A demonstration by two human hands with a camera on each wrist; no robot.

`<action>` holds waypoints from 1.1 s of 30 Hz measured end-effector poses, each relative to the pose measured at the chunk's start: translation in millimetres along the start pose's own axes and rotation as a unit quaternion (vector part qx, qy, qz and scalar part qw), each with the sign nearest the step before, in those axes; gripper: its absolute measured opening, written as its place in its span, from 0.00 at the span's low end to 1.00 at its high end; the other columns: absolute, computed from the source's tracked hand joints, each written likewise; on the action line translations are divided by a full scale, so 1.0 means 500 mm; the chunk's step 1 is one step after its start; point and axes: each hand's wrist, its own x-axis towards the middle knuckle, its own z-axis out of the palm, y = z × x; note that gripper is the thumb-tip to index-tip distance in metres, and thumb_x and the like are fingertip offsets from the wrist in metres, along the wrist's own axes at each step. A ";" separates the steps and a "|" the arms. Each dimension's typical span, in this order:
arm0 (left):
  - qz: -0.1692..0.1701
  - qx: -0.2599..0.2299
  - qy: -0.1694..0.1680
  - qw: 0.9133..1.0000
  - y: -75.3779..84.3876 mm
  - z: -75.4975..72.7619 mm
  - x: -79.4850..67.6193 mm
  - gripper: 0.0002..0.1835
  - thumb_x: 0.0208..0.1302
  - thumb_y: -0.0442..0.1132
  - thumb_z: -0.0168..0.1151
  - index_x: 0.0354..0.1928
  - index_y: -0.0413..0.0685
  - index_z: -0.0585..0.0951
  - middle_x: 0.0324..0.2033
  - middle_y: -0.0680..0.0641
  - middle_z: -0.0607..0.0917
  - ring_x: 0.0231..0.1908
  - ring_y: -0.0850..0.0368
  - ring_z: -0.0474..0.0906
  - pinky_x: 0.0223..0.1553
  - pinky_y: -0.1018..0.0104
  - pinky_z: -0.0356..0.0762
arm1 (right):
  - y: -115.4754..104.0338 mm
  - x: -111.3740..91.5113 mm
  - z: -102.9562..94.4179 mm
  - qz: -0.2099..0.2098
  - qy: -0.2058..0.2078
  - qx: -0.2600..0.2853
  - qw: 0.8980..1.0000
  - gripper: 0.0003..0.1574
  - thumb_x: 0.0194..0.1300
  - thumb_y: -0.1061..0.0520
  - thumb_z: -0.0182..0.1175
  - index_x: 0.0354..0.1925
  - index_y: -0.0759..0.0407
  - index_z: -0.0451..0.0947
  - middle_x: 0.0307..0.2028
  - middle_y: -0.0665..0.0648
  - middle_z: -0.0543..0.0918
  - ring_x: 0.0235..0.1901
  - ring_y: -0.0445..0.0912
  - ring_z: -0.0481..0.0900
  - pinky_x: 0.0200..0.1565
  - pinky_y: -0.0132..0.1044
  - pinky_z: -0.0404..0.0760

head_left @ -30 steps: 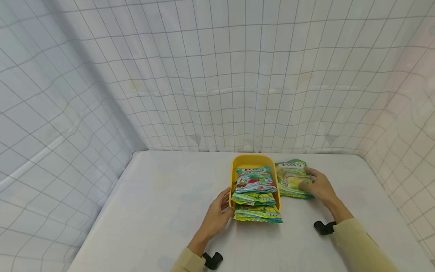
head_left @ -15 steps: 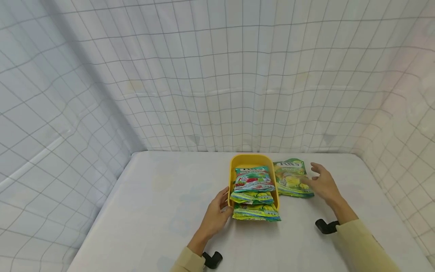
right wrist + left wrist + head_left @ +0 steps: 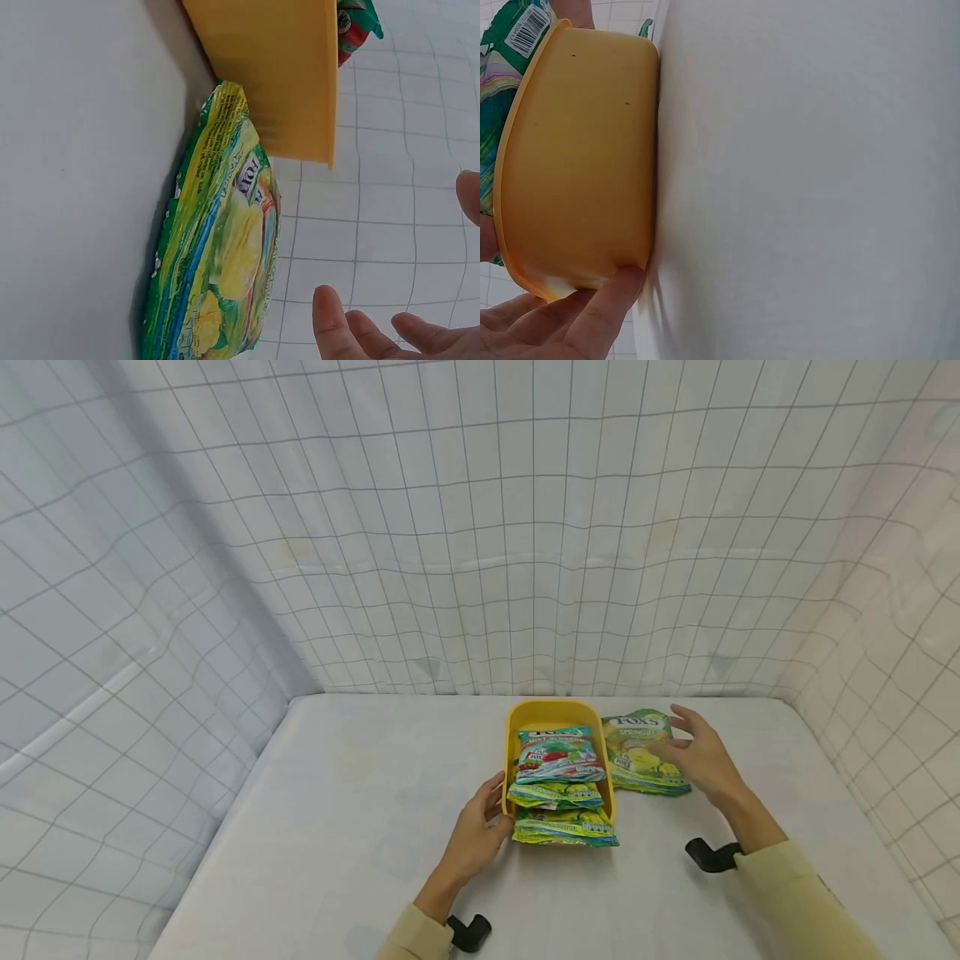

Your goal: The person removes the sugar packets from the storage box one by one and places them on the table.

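Observation:
A yellow plastic bin (image 3: 558, 713) stands on the white table, holding several candy bags. On top lies a teal and red Fox's bag (image 3: 561, 755). Green-yellow bags (image 3: 564, 828) lie nearer the front, the nearest sticking out past the rim. My left hand (image 3: 474, 833) holds the bin's left side near its front corner; the left wrist view shows fingertips on the outer wall (image 3: 581, 157) and the thumb at the rim. To the bin's right lies another green-yellow Fox's bag (image 3: 643, 756). My right hand (image 3: 707, 762) hovers apart from it, fingers spread and holding nothing.
The white table (image 3: 360, 810) stretches to the left and in front of the bin. Behind it hangs a white gridded cloth (image 3: 525, 543), with similar cloth at both sides. A black wrist mount (image 3: 712, 856) juts from the right wrist, another (image 3: 470, 933) from the left.
My right hand has come off the green-yellow bag on the table, drawn back right, then shifted left again above it. My left hand stays at the bin.

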 end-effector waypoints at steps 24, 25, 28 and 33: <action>0.005 -0.005 -0.006 1.000 -0.012 -0.002 -0.004 0.35 0.74 0.32 0.55 0.79 0.44 0.57 0.72 0.36 0.68 0.67 0.39 0.70 0.63 0.45 0.73 | -0.084 0.006 0.059 -0.030 -0.052 0.071 0.996 0.62 0.68 0.44 0.67 0.83 0.54 0.40 0.77 0.66 0.56 0.69 0.65 0.67 0.65 0.66 0.67; 0.007 -0.003 -0.006 1.000 -0.012 -0.003 -0.005 0.35 0.74 0.32 0.55 0.79 0.44 0.57 0.72 0.36 0.68 0.67 0.39 0.70 0.63 0.45 0.73 | -0.086 0.007 0.062 -0.033 -0.055 0.072 0.995 0.61 0.68 0.44 0.67 0.83 0.54 0.40 0.77 0.66 0.56 0.69 0.65 0.67 0.64 0.65 0.67; 0.004 0.001 -0.006 1.000 -0.012 -0.003 -0.004 0.35 0.73 0.33 0.54 0.80 0.45 0.57 0.72 0.38 0.68 0.67 0.40 0.70 0.63 0.46 0.73 | -0.093 0.009 0.070 -0.038 -0.060 0.069 0.995 0.62 0.68 0.43 0.67 0.83 0.54 0.40 0.77 0.66 0.56 0.69 0.65 0.66 0.64 0.65 0.68; 0.002 -0.001 -0.007 1.000 -0.011 -0.004 -0.003 0.35 0.73 0.33 0.53 0.80 0.46 0.57 0.72 0.39 0.69 0.67 0.41 0.70 0.63 0.47 0.73 | -0.104 0.013 0.084 -0.034 -0.066 0.063 0.995 0.63 0.67 0.44 0.68 0.83 0.53 0.39 0.77 0.66 0.56 0.71 0.65 0.64 0.64 0.66 0.68</action>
